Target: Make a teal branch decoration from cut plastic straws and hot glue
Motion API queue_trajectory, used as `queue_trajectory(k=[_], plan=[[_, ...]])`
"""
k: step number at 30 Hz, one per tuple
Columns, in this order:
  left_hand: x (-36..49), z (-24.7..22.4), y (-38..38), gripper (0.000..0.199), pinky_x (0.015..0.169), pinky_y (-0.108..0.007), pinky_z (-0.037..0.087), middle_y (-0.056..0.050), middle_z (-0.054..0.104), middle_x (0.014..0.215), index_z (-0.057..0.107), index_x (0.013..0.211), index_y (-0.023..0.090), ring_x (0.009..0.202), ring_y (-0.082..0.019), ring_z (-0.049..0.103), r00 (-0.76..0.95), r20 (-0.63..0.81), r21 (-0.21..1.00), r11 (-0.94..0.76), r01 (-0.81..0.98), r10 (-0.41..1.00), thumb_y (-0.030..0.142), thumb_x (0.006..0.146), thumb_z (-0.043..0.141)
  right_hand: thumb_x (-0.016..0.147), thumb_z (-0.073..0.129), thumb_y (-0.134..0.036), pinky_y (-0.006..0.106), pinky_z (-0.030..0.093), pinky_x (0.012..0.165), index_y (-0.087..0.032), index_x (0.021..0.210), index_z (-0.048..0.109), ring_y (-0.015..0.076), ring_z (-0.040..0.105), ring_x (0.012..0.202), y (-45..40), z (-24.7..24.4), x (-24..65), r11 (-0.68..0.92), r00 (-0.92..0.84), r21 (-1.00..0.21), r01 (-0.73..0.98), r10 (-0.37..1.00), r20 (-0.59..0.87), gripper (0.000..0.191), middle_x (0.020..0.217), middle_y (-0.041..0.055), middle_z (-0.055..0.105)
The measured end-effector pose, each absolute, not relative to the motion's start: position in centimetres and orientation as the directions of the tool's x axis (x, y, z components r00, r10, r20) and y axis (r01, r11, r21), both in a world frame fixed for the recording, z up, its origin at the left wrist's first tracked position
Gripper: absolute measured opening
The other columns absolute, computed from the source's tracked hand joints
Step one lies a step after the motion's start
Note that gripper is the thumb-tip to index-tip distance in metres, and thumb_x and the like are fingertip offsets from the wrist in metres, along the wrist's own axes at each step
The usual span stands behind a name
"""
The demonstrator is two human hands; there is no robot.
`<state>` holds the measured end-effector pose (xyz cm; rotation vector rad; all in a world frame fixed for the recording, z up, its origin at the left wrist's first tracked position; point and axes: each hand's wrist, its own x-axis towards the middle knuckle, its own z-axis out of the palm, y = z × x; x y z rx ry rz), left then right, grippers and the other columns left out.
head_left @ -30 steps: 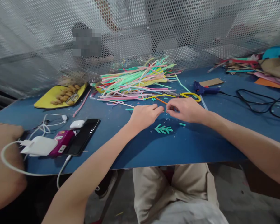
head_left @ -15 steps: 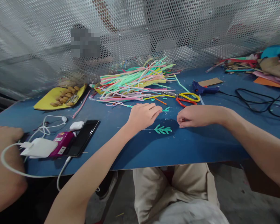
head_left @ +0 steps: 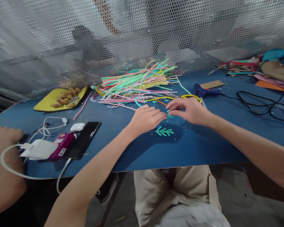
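Observation:
My left hand (head_left: 148, 118) is closed over the table, gripping a turquoise-green pipe cleaner (head_left: 138, 101) whose bent end arches out behind the knuckles. Opposite it, my right hand (head_left: 190, 110) has its thumb and fingers brought together at short green pieces (head_left: 169, 116) just past the left fingertips. The exact contact between the fingers is partly hidden. Below both hands, a leaf-shaped green pipe-cleaner sprig (head_left: 164, 131) lies on the table, with a thin wire stem running left under my left hand.
Behind my hands is a pile of coloured pipe cleaners (head_left: 137, 80), with scissors (head_left: 191, 97) partly covered by my right hand. A blue glue gun (head_left: 205, 90) trails its black cord rightward. Leftward are a phone (head_left: 85, 140), a charger (head_left: 41, 148), a yellow tray (head_left: 46, 99) and another person's arm (head_left: 6, 170).
My right hand has moved left and slightly up to meet the left fingertips. The green pipe cleaner in my left hand now shows a bent end behind it. The leaf-shaped sprig stays put.

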<state>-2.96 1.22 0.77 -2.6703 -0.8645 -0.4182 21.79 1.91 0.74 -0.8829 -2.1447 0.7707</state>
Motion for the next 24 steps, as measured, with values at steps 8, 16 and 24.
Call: queue_trajectory(k=[8,16,24], plan=[[-3.5,0.5,1.4,0.035,0.069,-0.037,0.032,-0.004,0.075,0.086,0.073,0.109,0.026,0.078,-0.018,0.064,0.757,0.412,-0.227,-0.747,0.625,0.508,0.040,0.108,0.040,0.088,0.072,-0.036,0.042,0.063,0.082,-0.025,0.131,0.059,0.0248,0.079,0.081,1.8,0.2,21.6,0.376,-0.511,-0.890,0.256,0.834,0.205,0.047,0.090,0.0034,0.081],[-3.3,0.6,1.3,0.032,0.086,-0.041,0.038,-0.007,0.076,0.098,0.074,0.111,0.030,0.099,-0.024,0.063,0.710,0.421,-0.101,-0.748,0.656,0.565,0.042,0.106,0.045,0.083,0.077,-0.032,0.044,0.066,0.077,-0.026,0.130,0.052,0.0247,0.078,0.075,1.3,0.0,20.8,0.274,-0.496,-0.950,0.147,0.852,0.169,0.054,0.083,0.0018,0.079],[-2.6,1.1,0.4,0.028,0.106,-0.048,0.036,-0.008,0.070,0.106,0.073,0.094,0.024,0.111,-0.026,0.058,0.297,0.753,0.196,-0.631,0.750,0.587,0.047,0.100,0.058,0.080,0.082,-0.035,0.044,0.066,0.078,-0.025,0.122,0.047,0.0244,0.078,0.074,1.4,0.3,20.0,0.263,-0.178,-0.965,-0.015,0.949,0.261,0.055,0.082,0.0020,0.076]])
